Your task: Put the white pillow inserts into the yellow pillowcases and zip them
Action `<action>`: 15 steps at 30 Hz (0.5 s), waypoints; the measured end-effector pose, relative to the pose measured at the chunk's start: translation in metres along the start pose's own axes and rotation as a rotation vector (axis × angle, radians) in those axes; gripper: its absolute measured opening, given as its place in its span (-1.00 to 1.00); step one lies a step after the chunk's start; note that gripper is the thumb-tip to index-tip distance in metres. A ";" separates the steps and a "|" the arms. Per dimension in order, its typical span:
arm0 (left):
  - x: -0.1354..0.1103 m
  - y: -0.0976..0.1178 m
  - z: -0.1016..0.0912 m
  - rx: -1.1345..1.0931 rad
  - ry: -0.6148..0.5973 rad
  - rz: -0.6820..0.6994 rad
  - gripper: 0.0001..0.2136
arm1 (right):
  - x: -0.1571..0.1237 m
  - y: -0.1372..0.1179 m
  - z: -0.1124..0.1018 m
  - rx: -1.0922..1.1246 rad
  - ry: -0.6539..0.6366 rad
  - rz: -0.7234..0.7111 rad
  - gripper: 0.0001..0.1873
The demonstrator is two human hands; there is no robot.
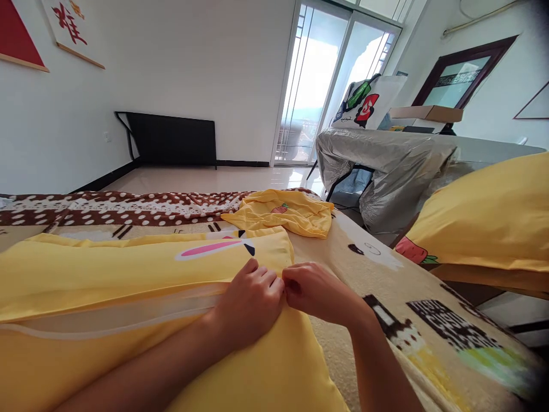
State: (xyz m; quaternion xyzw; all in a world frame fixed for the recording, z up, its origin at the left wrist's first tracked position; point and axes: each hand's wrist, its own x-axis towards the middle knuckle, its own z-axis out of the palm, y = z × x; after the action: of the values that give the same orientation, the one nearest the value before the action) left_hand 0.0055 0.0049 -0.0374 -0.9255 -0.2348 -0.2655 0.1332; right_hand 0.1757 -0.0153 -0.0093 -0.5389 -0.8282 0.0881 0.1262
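Both hands are closed into loose fists, the left hand [253,300] and the right hand [319,292] meeting with fingertips pinched on a corner of the yellow fabric pillow cover [146,269]. The cover fills the lower left and centre of the frame, a pink-and-white ear print near its top edge and a long pale strip [128,312] showing between its folds. It lies on a beige patterned fleece blanket [338,263]. A crumpled yellow cloth with a carrot print [300,220] lies at frame centre; a plump yellow carrot-print cushion [489,212] sits at the right edge.
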 end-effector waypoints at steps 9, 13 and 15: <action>-0.001 0.001 -0.001 -0.016 -0.006 -0.019 -0.82 | 0.000 0.001 -0.001 0.029 0.000 0.008 -0.85; -0.001 0.000 -0.001 -0.021 -0.015 -0.028 -0.82 | -0.001 0.001 -0.002 0.049 -0.036 0.017 -0.88; -0.001 -0.001 0.000 -0.022 -0.018 -0.028 -0.82 | -0.001 0.000 -0.002 0.048 -0.031 0.033 -0.89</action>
State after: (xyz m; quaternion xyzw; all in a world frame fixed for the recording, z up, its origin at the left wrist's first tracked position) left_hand 0.0042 0.0051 -0.0378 -0.9259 -0.2461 -0.2616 0.1173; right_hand 0.1768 -0.0162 -0.0079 -0.5479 -0.8187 0.1183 0.1247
